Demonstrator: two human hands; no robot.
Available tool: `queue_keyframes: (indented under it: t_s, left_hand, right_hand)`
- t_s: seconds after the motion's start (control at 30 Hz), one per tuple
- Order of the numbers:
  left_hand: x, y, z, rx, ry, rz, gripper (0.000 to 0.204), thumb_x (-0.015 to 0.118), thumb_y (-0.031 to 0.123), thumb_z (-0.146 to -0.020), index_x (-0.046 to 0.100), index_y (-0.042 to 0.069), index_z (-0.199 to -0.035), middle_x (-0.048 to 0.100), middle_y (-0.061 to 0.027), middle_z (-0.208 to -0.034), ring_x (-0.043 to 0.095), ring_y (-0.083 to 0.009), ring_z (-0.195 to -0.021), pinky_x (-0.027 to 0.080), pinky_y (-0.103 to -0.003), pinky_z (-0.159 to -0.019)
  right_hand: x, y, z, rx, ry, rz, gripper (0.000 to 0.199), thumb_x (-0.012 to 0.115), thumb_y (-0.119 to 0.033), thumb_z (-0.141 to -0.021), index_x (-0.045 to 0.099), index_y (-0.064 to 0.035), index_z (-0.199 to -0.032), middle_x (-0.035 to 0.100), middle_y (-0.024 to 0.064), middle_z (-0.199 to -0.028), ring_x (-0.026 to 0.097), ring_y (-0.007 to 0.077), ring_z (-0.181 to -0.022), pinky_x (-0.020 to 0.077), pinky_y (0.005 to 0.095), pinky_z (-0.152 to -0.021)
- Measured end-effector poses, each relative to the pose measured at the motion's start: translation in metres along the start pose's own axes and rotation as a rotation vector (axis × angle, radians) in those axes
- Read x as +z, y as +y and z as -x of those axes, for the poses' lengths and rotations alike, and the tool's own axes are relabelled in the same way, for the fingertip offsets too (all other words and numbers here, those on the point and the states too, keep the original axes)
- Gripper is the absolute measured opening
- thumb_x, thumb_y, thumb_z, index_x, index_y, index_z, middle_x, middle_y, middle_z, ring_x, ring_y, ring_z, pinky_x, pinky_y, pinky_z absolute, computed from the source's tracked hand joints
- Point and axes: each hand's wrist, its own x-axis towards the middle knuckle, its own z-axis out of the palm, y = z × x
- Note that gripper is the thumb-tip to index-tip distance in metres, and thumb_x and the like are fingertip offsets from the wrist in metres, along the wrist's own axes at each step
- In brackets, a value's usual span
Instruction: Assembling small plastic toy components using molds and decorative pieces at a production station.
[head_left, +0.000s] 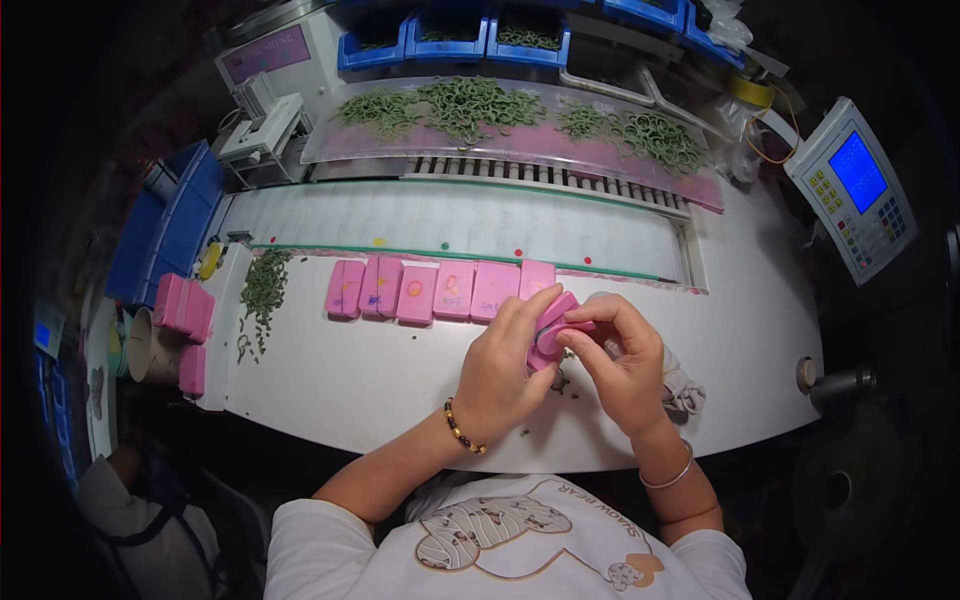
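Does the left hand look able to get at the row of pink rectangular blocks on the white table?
Likely, once freed: the left hand holds another pink block, but the row of pink rectangular blocks lies just beyond, mostly uncovered.

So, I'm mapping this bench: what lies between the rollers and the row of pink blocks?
In the head view, a long white strip with a green near edge and small red, yellow and green dots, then a little white tabletop.
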Motion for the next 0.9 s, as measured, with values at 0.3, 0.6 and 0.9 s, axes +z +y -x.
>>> queue_keyframes:
  t_s: [0.3, 0.6, 0.9]
  left_hand:
    - [0.003, 0.008, -0.004, 0.100, -0.003, -0.053, 0.074, 0.070, -0.002, -0.069, 0.045, 0.003, -0.138, 0.055, -0.0182, -0.104, 0.059, -0.0362, -0.087, 0.051, -0.041, -0.072]
    - [-0.006, 0.007, -0.007, -0.049, -0.235, 0.233, 0.047, 0.065, 0.002, -0.086, 0.053, -0.001, -0.131, 0.060, -0.0176, -0.104, 0.062, -0.0278, -0.089, 0.052, -0.035, -0.074]
    - [0.001, -0.003, -0.007, 0.001, -0.198, 0.082, 0.031, 0.063, -0.006, -0.086, 0.060, -0.003, -0.117, 0.060, -0.0098, -0.097, 0.065, -0.0173, -0.090, 0.057, -0.028, -0.075]
  right_hand:
    - [-0.007, 0.004, 0.000, 0.327, -0.087, -0.409, 0.028, 0.070, -0.010, -0.089, 0.058, -0.0033, -0.113, 0.063, 0.0052, -0.103, 0.063, 0.0085, -0.086, 0.0494, 0.0188, -0.068]
    - [-0.015, 0.013, 0.010, 0.217, -0.048, -0.129, 0.021, 0.069, -0.012, -0.087, 0.060, -0.0006, -0.101, 0.065, 0.0064, -0.087, 0.062, 0.0120, -0.074, 0.0492, 0.0266, -0.065]
    - [-0.003, 0.001, 0.017, -0.217, 0.156, 0.498, 0.018, 0.071, -0.011, -0.082, 0.061, -0.0035, -0.096, 0.055, 0.0132, -0.083, 0.059, 0.0311, -0.068, 0.0456, 0.0381, -0.058]
